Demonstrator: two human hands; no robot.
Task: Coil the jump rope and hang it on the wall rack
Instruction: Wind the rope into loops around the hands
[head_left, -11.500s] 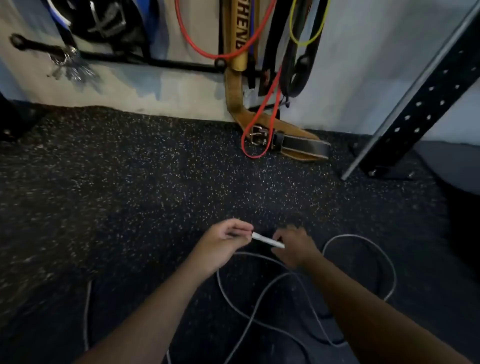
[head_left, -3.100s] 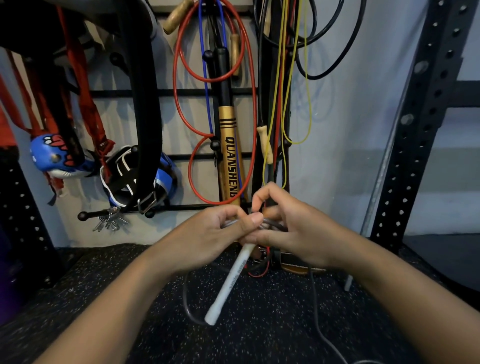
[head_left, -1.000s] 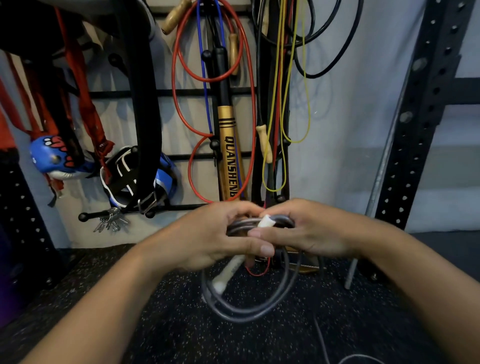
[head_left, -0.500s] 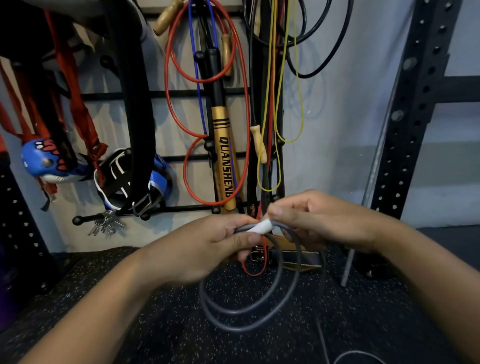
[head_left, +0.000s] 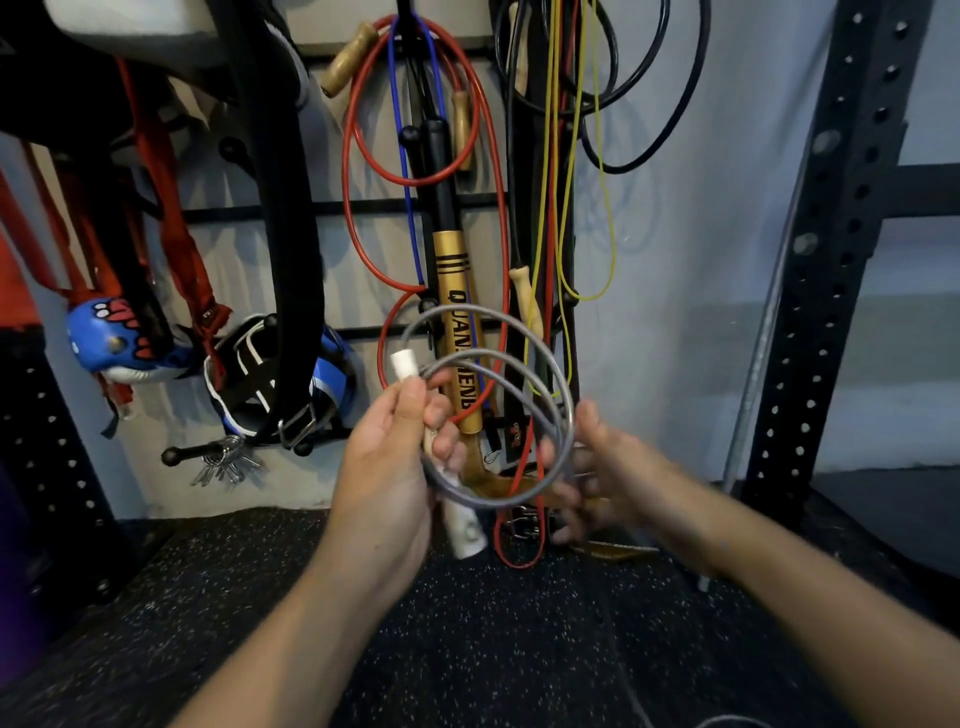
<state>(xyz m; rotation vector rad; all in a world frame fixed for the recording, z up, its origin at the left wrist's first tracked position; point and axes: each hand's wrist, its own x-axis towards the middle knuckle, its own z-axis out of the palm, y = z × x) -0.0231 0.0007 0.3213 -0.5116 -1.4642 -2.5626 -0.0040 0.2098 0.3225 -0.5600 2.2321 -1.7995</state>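
Note:
The grey jump rope (head_left: 519, 332) stands in several upright loops in front of the wall rack (head_left: 363, 205). My left hand (head_left: 395, 467) grips the loops together with both white handles: one handle (head_left: 404, 364) sticks up above my thumb, the other handle (head_left: 462, 525) points down below my palm. My right hand (head_left: 597, 473) holds the right side of the coil, fingers curled round the rope. A loose grey tail of rope (head_left: 727, 721) lies on the floor at the bottom right.
The rack's black bars carry red (head_left: 358, 156), yellow (head_left: 608, 208) and black (head_left: 675, 104) ropes, a gold bat (head_left: 457, 312), a black belt (head_left: 275, 208), blue gloves (head_left: 104, 338) and keys (head_left: 223, 462). A black perforated upright (head_left: 821, 260) stands right. Speckled rubber floor (head_left: 493, 649) lies below.
The coil swung from hanging below my hands to standing up above them. My left hand turned so one handle points up. My right hand slid out to the coil's right side.

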